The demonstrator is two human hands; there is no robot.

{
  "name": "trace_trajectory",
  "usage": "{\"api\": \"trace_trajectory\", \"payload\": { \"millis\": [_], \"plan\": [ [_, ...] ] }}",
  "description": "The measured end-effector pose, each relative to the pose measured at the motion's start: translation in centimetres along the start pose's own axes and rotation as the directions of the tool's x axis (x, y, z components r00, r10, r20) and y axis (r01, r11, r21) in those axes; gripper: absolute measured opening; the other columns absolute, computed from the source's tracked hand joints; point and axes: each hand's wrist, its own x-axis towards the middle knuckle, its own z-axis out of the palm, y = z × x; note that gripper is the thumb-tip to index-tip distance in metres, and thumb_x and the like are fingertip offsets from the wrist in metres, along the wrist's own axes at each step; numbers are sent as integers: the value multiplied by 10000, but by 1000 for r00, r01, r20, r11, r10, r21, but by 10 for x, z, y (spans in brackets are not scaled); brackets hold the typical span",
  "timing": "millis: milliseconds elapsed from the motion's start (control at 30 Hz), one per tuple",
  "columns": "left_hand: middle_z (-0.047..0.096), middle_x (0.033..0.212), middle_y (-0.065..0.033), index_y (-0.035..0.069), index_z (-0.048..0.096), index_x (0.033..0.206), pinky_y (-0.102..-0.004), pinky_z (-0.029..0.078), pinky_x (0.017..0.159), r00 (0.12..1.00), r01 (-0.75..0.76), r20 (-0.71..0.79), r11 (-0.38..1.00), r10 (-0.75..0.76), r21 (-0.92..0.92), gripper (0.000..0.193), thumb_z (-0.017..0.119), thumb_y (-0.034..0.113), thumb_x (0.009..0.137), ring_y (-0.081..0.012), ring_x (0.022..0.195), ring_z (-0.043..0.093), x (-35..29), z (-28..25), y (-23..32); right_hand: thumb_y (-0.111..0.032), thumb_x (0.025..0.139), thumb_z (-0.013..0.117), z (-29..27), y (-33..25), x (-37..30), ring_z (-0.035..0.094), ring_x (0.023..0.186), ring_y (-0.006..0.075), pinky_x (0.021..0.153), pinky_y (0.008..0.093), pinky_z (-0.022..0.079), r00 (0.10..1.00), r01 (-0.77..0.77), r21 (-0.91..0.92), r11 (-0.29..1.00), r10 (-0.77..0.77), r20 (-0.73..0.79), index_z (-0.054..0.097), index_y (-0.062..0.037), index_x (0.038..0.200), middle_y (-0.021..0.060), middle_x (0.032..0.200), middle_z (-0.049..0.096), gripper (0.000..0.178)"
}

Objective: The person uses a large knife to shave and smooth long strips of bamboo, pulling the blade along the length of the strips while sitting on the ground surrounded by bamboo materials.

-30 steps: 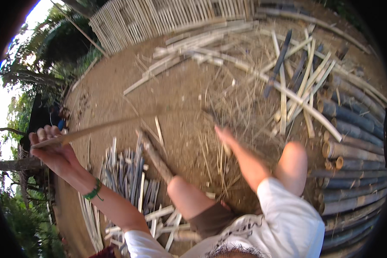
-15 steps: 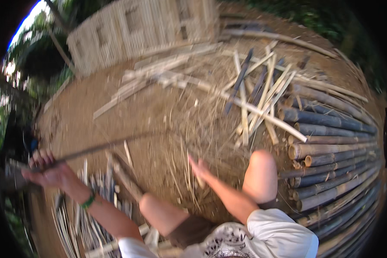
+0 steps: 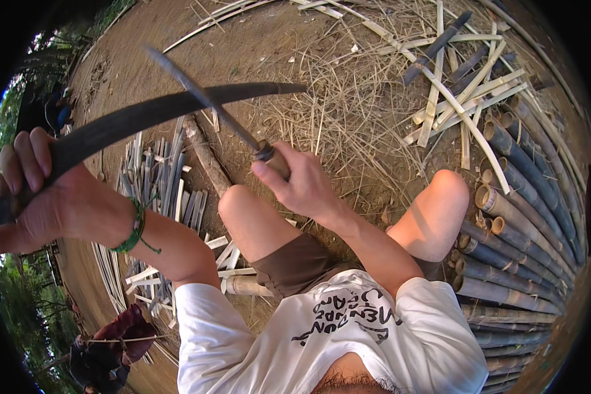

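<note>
My left hand (image 3: 43, 194) is raised at the left and grips a long, dark, flat bamboo strip (image 3: 171, 111) that runs up and right across the view. My right hand (image 3: 302, 184) is closed around the wooden handle of a knife (image 3: 203, 105), whose dark narrow blade points up and left and crosses the strip. Both hands are held above my bare knees. A green band sits on my left wrist.
A pile of short split bamboo pieces (image 3: 154, 177) lies on the dirt under my left arm. Whole bamboo poles (image 3: 525, 217) are stacked at the right. Dry straw and loose bamboo slats (image 3: 440, 98) cover the ground ahead. Dark red cloth (image 3: 121, 331) lies lower left.
My head has tilted down and the hands have come closer. My right hand, which was open and reaching forward, now holds the knife against the strip in my left hand.
</note>
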Motion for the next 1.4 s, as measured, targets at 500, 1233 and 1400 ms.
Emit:
{"api": "trace_trajectory", "payload": {
  "millis": [500, 1233, 1400],
  "plan": [
    [425, 570, 72, 161, 512, 711, -206, 349, 455, 966, 89, 251, 987, -54, -130, 186, 684, 193, 774, -50, 440, 407, 7, -18, -7, -620, 960, 465, 7, 86, 29, 357, 397, 84, 357, 272, 293, 992, -108, -57, 992, 112, 56, 497, -111, 712, -64, 508, 372, 567],
    [338, 582, 6, 161, 320, 628, -260, 248, 455, 981, -148, -93, 968, 169, 201, 285, 533, 132, 815, -101, 465, 306, 1, 0, -13, -656, 967, 392, 20, 116, 19, 373, 418, 93, 352, 295, 286, 974, -223, -10, 975, 224, 47, 466, -137, 684, -51, 510, 390, 595],
    [318, 596, 5, 155, 301, 656, -263, 248, 471, 874, -194, -340, 890, 348, 412, 283, 532, 133, 818, -110, 475, 288, 4, 29, -42, -615, 974, 423, 10, 166, 36, 373, 384, 74, 335, 281, 305, 938, -333, 73, 940, 338, -71, 460, -148, 682, -54, 496, 372, 552]
  ]
}}
